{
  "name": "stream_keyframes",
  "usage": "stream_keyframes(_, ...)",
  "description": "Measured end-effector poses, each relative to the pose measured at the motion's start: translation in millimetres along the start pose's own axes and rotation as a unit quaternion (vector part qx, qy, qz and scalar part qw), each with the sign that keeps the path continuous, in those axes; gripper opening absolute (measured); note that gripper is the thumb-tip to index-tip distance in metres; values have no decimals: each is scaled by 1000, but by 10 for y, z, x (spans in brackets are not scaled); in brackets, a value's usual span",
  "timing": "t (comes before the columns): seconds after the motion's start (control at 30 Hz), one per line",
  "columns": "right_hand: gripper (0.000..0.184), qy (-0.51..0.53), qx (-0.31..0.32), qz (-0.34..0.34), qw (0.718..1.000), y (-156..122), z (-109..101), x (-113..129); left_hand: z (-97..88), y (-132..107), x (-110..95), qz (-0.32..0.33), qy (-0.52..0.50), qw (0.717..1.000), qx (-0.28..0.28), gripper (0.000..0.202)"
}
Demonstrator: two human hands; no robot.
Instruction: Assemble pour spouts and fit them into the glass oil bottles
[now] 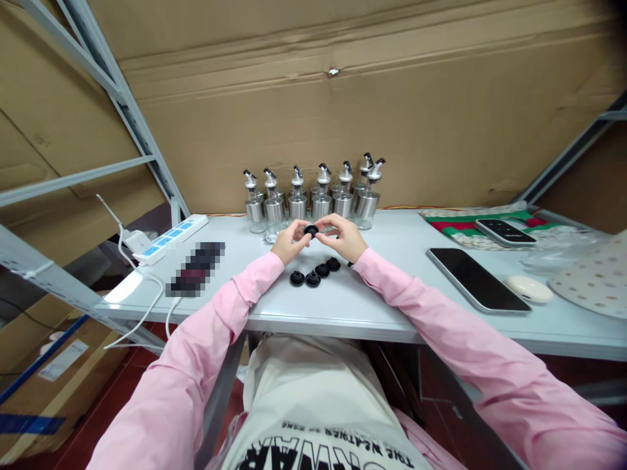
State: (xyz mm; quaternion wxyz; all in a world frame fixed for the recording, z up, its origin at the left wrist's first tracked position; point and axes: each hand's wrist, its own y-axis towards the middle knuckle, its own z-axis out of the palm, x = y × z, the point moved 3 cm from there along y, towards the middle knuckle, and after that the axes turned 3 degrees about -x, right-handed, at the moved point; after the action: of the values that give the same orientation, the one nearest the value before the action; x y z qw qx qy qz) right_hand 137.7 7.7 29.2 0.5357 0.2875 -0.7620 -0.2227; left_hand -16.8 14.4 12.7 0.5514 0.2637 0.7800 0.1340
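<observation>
Between my left hand (291,241) and my right hand (345,239) is a small round black stopper (311,230), pinched by the fingertips of both. It is held just above the table. Similar black stoppers (312,279) lie on the tabletop below my hands, several in a loose row. Behind my hands stand several glass oil bottles (298,203) with steel bands and black-tipped pour spouts. Close to my left hand, a clear and silvery piece (272,235) sits in front of the bottles; its kind is hard to make out.
A white power strip (179,236) and a blurred-out phone-like item (196,269) lie at left. At right are a large phone (476,279), a white round case (529,288), a dark-faced device (504,232) on patterned cloth, and a dotted mat (595,281). Cardboard (343,130) walls the back.
</observation>
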Motion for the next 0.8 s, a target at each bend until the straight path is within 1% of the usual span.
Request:
stream_keyframes(0.13, 28, 29, 31, 46, 998, -8, 39, -69, 15, -4, -3, 8, 10, 1000, 6, 21)
stream_keyframes(0.23, 30, 38, 42, 58, 997, -10, 53, -90, 16, -11, -25, 8, 13, 1000, 7, 19)
stream_keyframes(0.37, 32, 21, 43, 50, 998, -14, 53, -90, 11, -19, -52, 6, -1, 1000, 18, 19)
stream_keyframes(0.47, 29, -7, 43, 31, 999, -20, 46, -76, 11, -22, -62, 7, 2, 1000, 23, 20)
stream_keyframes(0.63, 24, -49, 43, 2, 998, -21, 21, -27, 13, -26, -88, 6, 33, 999, 22, 20)
stream_keyframes(0.8, 20, -62, 48, 5, 997, -18, 2, -3, 7, -29, -126, 3, 74, 997, 37, 16)
